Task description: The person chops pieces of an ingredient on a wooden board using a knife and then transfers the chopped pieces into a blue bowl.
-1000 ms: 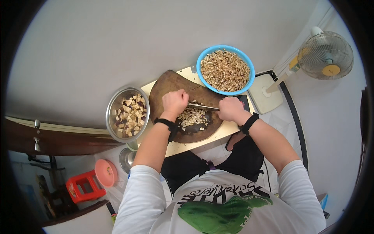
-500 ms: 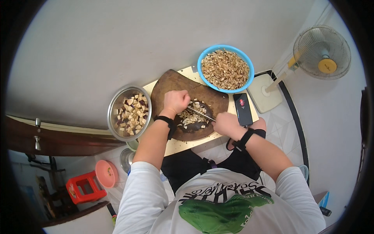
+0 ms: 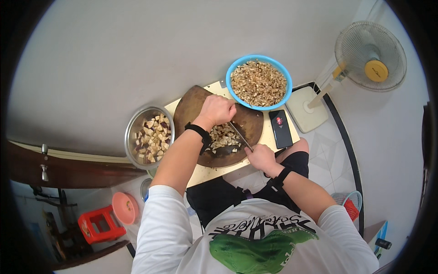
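Observation:
A knife [image 3: 240, 135], seen almost edge-on, spans the space between my hands over a thick brown wooden chopping board [image 3: 187, 102]. Its handle is in my closed right hand [image 3: 263, 158] at the board's near right edge. At the blade's far end, my left hand [image 3: 219, 109] is curled closed on the top of the blade. Small chopped pale bits with dark skin, apparently eggplant [image 3: 222, 137], lie in a heap on the board, left of the blade. My left forearm covers part of the board's left side.
Left of the board stands a steel bowl [image 3: 129, 141] of larger purple-skinned chunks. A blue basin [image 3: 262, 108] full of fine bits sits at the back right. On the table's right lies a black phone [image 3: 280, 129]. Beyond stands a fan [image 3: 372, 55]; a red stool [image 3: 98, 223] is lower left.
My left hand has moved up and right with the blade's far end, so the knife is angled more steeply. My right hand has shifted slightly downward. The view has shifted a little.

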Demonstrator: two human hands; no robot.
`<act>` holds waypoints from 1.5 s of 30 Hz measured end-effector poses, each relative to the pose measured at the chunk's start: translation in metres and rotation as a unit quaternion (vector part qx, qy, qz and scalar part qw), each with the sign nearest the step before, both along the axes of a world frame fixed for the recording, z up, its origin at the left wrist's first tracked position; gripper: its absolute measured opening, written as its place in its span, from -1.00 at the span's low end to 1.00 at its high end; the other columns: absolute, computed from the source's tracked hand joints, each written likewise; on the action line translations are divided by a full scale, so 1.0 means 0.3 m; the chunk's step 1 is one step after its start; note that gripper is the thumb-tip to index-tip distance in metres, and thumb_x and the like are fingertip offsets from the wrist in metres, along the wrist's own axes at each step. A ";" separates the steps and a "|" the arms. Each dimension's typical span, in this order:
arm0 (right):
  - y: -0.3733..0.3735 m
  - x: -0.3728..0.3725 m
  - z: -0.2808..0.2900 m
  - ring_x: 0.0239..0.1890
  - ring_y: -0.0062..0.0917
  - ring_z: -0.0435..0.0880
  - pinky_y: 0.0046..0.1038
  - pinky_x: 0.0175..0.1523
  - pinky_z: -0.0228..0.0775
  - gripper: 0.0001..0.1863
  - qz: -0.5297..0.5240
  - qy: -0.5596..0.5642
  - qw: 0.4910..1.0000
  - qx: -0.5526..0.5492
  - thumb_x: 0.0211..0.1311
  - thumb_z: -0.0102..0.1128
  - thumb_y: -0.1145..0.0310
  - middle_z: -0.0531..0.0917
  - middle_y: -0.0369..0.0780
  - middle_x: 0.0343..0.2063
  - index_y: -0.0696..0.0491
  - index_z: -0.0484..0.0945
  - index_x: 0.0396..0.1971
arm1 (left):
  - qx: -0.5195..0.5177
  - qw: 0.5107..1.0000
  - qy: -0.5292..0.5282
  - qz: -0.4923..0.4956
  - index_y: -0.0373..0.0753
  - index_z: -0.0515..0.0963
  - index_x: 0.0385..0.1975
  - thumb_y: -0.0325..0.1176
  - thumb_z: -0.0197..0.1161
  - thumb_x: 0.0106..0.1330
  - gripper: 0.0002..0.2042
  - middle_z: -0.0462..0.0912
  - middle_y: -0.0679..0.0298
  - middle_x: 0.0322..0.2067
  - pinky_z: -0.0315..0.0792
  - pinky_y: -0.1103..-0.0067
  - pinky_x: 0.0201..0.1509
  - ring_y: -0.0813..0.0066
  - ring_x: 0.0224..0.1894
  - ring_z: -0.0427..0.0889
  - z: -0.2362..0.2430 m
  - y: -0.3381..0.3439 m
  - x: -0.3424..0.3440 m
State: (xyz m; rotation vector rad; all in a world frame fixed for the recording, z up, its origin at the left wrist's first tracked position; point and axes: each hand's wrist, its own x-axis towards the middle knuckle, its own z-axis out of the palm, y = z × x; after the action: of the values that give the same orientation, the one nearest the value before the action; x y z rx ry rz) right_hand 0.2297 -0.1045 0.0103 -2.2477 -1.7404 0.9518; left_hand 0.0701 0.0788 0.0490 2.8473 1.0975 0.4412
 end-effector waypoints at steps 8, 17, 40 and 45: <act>0.125 -0.012 0.213 -0.50 -0.18 0.76 -0.20 -0.23 0.61 -0.47 0.050 0.067 0.988 -0.132 0.38 0.06 0.03 0.74 0.01 -0.47 0.28 0.70 -0.33 | -0.091 0.993 -0.060 0.046 -0.11 0.62 -0.53 -0.15 0.03 0.26 -0.73 0.67 0.06 -0.50 0.51 0.12 -0.22 -0.06 -0.35 0.65 -0.137 0.101 -0.062; 0.089 -0.010 0.122 -0.48 -0.15 0.75 -0.20 -0.23 0.59 -0.43 0.000 0.075 0.990 -0.120 0.39 0.05 -0.01 0.73 0.00 -0.51 0.28 0.70 -0.39 | -0.099 0.995 0.016 0.022 -0.06 0.66 -0.51 -0.11 0.01 0.27 -0.70 0.70 0.09 -0.47 0.52 0.13 -0.19 -0.02 -0.33 0.67 -0.106 0.113 0.008; 0.114 -0.080 0.250 -0.63 -0.32 0.70 -0.29 -0.33 0.58 -0.49 0.058 0.092 0.983 -0.149 0.40 0.05 0.06 0.71 -0.09 -0.58 0.24 0.69 -0.46 | -0.109 0.992 -0.061 0.035 -0.10 0.61 -0.47 -0.17 0.00 0.34 -0.73 0.68 0.10 -0.46 0.50 0.13 -0.20 -0.04 -0.32 0.65 -0.127 0.084 -0.150; 0.136 -0.083 0.275 -0.66 -0.34 0.69 -0.31 -0.38 0.56 -0.47 0.081 0.080 0.984 -0.140 0.41 0.03 0.04 0.70 -0.11 -0.60 0.23 0.69 -0.45 | -0.131 0.988 -0.078 0.037 -0.14 0.63 -0.43 -0.15 -0.07 0.38 -0.66 0.66 0.05 -0.48 0.47 0.17 -0.20 -0.06 -0.31 0.64 -0.129 0.100 -0.168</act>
State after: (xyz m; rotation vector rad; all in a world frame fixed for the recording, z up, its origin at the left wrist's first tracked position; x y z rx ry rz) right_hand 0.2047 -0.0637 0.0929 -2.1349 -1.8375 1.4526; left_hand 0.0197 0.1089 0.0101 2.5073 1.1423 0.4755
